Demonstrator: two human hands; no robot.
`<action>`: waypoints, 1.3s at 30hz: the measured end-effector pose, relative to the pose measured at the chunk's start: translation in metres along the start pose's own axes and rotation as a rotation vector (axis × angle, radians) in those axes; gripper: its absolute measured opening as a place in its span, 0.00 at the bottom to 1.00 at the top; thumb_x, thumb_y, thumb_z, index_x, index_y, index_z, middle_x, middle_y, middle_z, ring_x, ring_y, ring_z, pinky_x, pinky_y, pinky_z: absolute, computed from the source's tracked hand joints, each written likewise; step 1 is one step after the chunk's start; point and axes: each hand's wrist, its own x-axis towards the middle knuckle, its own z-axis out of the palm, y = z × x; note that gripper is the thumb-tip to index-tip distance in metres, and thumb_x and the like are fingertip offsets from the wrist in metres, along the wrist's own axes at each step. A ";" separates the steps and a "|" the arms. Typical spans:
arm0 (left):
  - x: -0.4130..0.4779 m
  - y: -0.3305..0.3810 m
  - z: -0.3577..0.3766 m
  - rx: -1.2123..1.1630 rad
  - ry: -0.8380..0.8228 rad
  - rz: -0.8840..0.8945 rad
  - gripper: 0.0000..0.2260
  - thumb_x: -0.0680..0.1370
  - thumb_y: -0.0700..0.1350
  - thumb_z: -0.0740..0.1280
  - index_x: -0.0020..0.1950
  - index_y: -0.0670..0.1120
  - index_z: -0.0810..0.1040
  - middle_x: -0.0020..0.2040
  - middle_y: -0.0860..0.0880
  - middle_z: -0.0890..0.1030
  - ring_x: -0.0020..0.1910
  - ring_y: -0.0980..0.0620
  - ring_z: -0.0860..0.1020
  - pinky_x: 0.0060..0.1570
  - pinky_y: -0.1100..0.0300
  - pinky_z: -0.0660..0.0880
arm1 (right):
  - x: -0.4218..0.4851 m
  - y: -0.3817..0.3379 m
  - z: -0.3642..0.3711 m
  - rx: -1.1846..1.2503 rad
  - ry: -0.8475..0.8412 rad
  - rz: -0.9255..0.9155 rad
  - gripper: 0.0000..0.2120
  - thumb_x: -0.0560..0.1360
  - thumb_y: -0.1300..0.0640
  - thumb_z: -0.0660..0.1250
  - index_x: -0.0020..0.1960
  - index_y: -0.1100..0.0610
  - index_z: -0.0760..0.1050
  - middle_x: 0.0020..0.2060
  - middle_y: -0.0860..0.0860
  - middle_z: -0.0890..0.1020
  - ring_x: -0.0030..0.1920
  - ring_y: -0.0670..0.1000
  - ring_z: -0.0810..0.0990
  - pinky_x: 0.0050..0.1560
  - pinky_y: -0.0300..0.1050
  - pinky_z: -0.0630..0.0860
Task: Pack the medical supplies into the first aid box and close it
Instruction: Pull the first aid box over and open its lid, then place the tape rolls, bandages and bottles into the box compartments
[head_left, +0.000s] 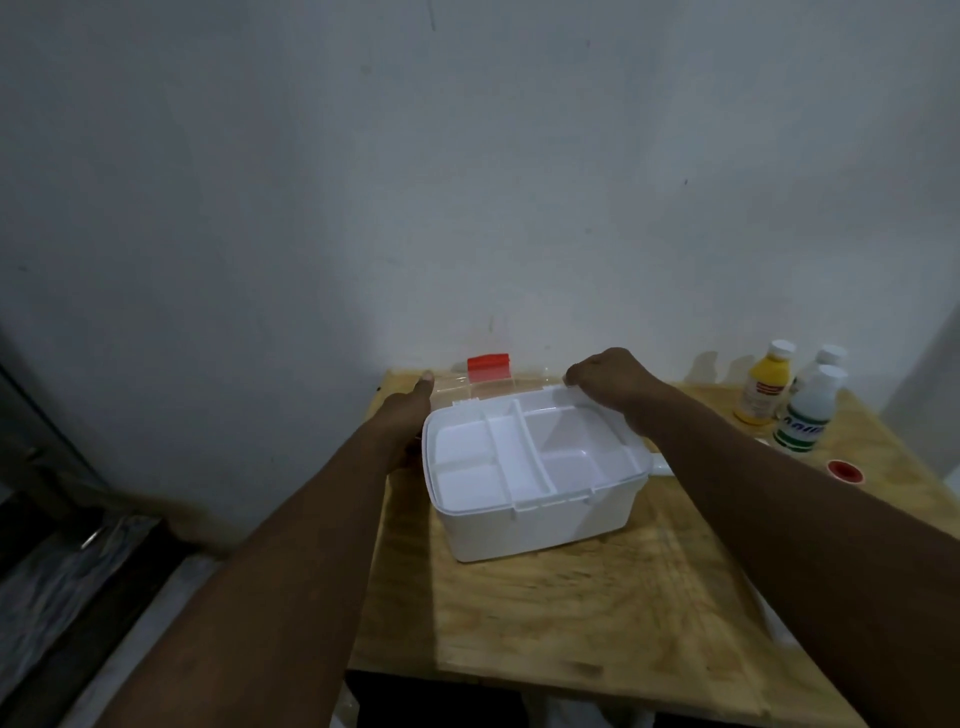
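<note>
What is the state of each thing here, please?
box: open, lid swung back
tray: in box, empty
yellow bottle: upright, capped
front white bottle: upright, capped
rear white bottle: upright, capped
red roll: lying flat
left hand: at box's left side, grip unclear
right hand: grips box's far rim

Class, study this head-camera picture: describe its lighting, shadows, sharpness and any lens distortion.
Head view: dim light, brightest on the wall behind the first aid box. Head view: the bottles throw soft shadows on the wall; their labels are blurred. Head view: wide-angle bending curves the edges of the table, and the clear lid barely shows.
</note>
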 end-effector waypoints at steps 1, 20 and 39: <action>-0.001 0.000 0.000 0.002 0.016 0.001 0.25 0.81 0.66 0.55 0.48 0.45 0.75 0.47 0.41 0.82 0.46 0.42 0.81 0.52 0.50 0.78 | -0.001 0.000 0.000 -0.002 0.002 0.007 0.20 0.72 0.58 0.68 0.57 0.72 0.77 0.57 0.68 0.80 0.42 0.58 0.77 0.57 0.59 0.78; -0.084 -0.040 -0.003 0.027 0.236 0.304 0.07 0.81 0.49 0.66 0.55 0.47 0.76 0.56 0.44 0.80 0.52 0.42 0.81 0.51 0.44 0.83 | -0.096 0.016 -0.023 -0.193 0.167 -0.162 0.14 0.73 0.65 0.64 0.55 0.72 0.80 0.58 0.67 0.81 0.61 0.65 0.78 0.58 0.53 0.78; -0.102 -0.041 0.018 0.155 0.377 0.432 0.14 0.82 0.44 0.65 0.67 0.44 0.80 0.66 0.42 0.79 0.60 0.38 0.79 0.48 0.45 0.83 | -0.166 0.079 -0.108 -0.725 -0.038 0.274 0.25 0.73 0.54 0.73 0.62 0.65 0.67 0.44 0.58 0.78 0.41 0.56 0.79 0.40 0.49 0.80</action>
